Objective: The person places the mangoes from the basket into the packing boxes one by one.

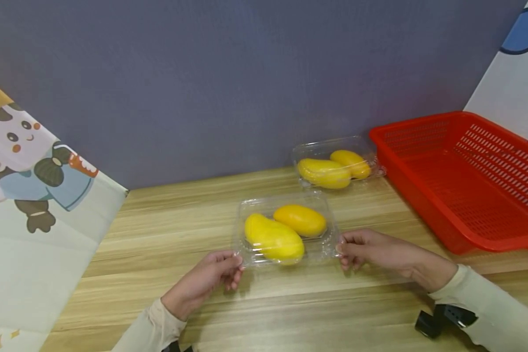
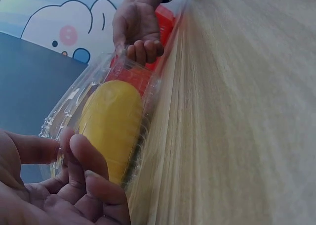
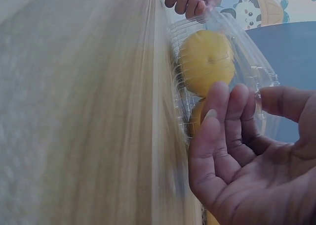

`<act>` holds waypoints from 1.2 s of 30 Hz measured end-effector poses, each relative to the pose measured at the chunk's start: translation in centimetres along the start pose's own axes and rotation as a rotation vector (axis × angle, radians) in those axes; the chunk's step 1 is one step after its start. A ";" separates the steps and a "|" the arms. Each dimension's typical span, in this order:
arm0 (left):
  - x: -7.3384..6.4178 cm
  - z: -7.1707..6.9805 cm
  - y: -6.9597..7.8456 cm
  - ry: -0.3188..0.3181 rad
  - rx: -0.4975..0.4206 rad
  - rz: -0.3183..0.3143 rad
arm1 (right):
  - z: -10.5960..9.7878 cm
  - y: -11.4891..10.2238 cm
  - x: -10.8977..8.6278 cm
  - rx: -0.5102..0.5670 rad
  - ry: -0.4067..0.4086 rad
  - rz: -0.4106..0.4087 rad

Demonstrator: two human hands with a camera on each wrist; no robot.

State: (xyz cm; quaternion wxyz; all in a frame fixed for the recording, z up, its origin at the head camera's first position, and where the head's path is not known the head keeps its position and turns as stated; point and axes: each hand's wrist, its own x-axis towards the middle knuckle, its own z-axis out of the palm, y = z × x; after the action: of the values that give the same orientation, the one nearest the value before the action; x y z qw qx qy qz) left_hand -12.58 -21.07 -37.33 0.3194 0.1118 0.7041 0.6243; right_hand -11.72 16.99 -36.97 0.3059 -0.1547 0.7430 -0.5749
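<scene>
A clear plastic clamshell box [image 1: 286,199] lies in the middle of the table in the head view, with two yellow mangoes [image 1: 275,239] inside. Its front left corner is pinched between thumb and fingers of my left hand [image 1: 207,276]. At the front right corner my right hand [image 1: 378,252] pinches the rim the same way. The left wrist view shows the left hand [image 2: 64,185] at the box's edge, a mango [image 2: 113,121] behind the plastic. In the right wrist view the right hand [image 3: 247,156] holds the other end, beside a mango [image 3: 207,62].
Behind the held box stands a second clear box [image 1: 312,149] with two mangoes [image 1: 325,173], close against the dark wall [image 1: 202,88]. A red plastic basket [image 1: 427,195] stands at the right, touching or nearly touching that box. A cartoon-printed panel [image 1: 35,215] borders the wooden table [image 1: 171,215] on the left.
</scene>
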 end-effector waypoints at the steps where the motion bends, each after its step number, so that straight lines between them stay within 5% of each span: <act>1: 0.0 0.0 0.0 -0.001 0.005 0.003 | 0.0 0.0 0.0 -0.004 -0.004 -0.005; 14: 0.0 -0.1 0.0 -0.011 0.037 0.003 | -0.1 0.2 0.0 -0.017 0.017 0.009; 19: -0.4 -0.6 0.3 -0.014 0.124 -0.017 | -0.3 -0.5 -0.2 -0.162 0.131 0.032; 22: -0.9 -0.8 1.0 0.080 0.236 -0.028 | -0.5 -1.3 -0.7 -0.348 0.271 0.015; 24: -1.3 -0.5 1.8 0.204 0.361 -0.014 | -0.4 -1.9 -1.1 -0.434 0.352 -0.014; 29: -2.0 1.3 2.6 0.478 0.777 0.210 | 1.0 -2.9 -1.5 -0.613 0.461 -0.143; 33: -1.9 2.9 1.9 0.525 1.057 0.465 | 2.2 -3.0 -1.2 -0.771 0.496 -0.236; 36: -1.6 3.8 1.5 0.524 1.183 0.585 | 2.6 -3.0 -1.2 -0.832 0.494 -0.247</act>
State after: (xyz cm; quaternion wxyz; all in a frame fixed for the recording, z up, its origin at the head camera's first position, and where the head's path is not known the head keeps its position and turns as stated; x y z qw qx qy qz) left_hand -9.51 -18.58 -35.44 -0.1554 0.2970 0.9198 0.2039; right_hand -9.53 14.80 -34.15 -0.0371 -0.2099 0.9357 -0.2810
